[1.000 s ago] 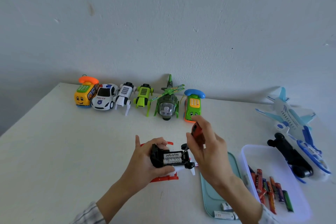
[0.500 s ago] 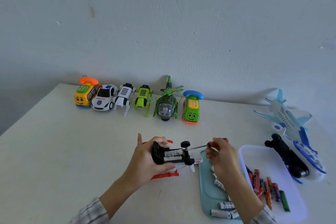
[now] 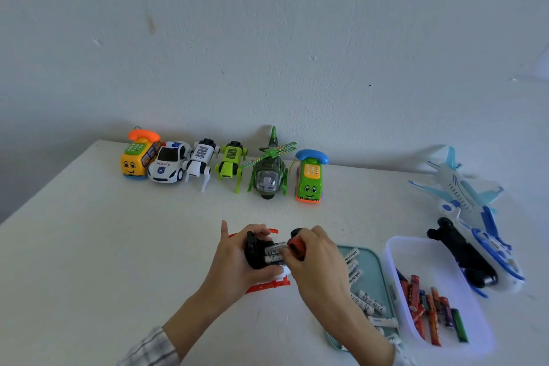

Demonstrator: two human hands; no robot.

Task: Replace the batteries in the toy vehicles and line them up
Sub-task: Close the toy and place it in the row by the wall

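Your left hand (image 3: 234,261) has its grip curled round the upturned red-and-white toy vehicle (image 3: 261,258), black underside up, two white cylindrical batteries (image 3: 274,252) seated in the open compartment. Your right hand (image 3: 318,258) holds a screwdriver (image 3: 295,242) by its red, ribbed handle, fingers wrapped tight, just over the battery bay; the tip is hidden.

Matte white bench (image 3: 118,246). Along the wall, a row of glossy plastic toys: yellow phone bus (image 3: 136,157), police car (image 3: 167,163), white robot dog (image 3: 200,162), green robot dog (image 3: 230,162), green helicopter (image 3: 269,175), green phone car (image 3: 309,178). Teal rounded tray (image 3: 375,264) just right of your hands carries white batteries. Translucent tub (image 3: 395,249) holds coloured ones. Blue-white airplane (image 3: 469,208) lies beyond the tub.
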